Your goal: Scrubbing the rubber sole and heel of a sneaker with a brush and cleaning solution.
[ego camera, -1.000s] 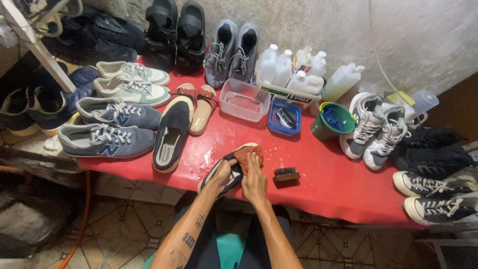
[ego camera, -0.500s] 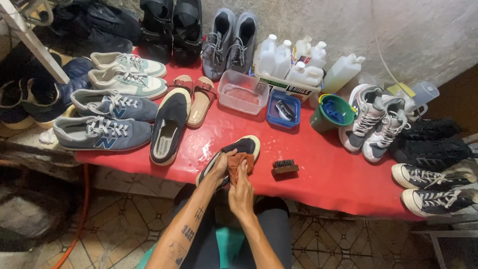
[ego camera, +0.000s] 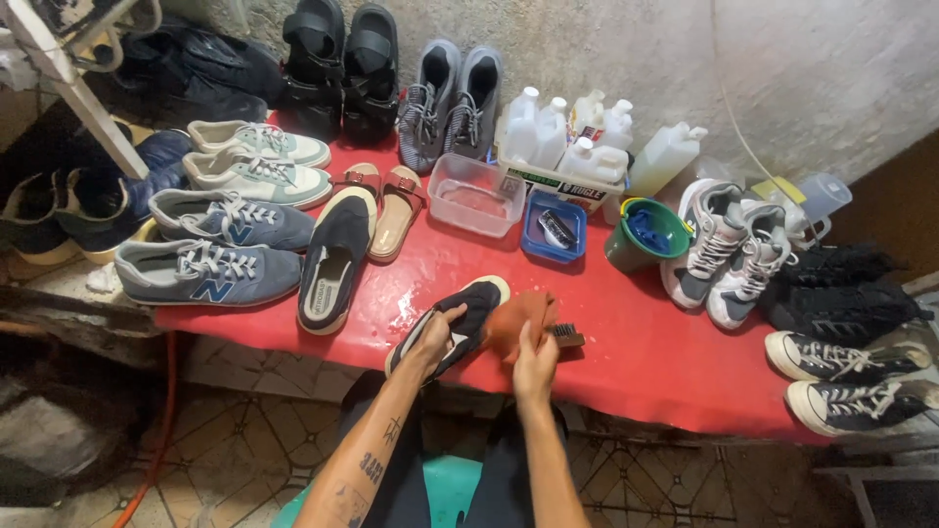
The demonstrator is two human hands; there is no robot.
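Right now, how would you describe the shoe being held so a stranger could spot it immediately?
Start at the red table and go to its front edge. The dark slip-on shoe lies there, gripped by the left hand, with the right hand pressing an orange cloth beside it. It is the only shoe being handled; its match sits alone to the left.

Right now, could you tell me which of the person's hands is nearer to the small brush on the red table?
The right. The right hand, gripping an orange cloth, sits just beside the brush. The left hand is farther off, holding the dark slip-on shoe on the other side of the cloth.
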